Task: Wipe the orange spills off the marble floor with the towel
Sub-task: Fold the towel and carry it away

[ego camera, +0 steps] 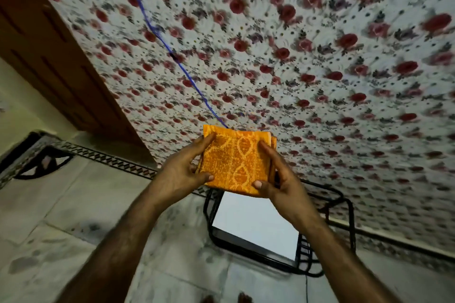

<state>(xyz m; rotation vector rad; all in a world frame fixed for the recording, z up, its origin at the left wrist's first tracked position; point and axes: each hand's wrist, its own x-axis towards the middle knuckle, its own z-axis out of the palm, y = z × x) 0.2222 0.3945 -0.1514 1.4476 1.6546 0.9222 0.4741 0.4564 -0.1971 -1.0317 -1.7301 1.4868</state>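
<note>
The towel, orange with a lighter woven pattern, is folded into a thick square and held up in the air by both hands, above the floor and touching nothing else. The left hand grips its left edge, with the thumb pressed on the lower left corner and the fingers curled round the side. The right hand grips the right edge in the same way, with the thumb on the lower right corner. Neither hand holds anything else.

Behind the towel hangs a floral cloth, white with red roses, and a blue cord runs slantwise across it down to the towel's top edge. A wooden panel borders the cloth on the left. The floor is pale grey-veined marble with a dark patterned border. On it, below the hands, stands a black wire stand carrying a device with a bright white screen.
</note>
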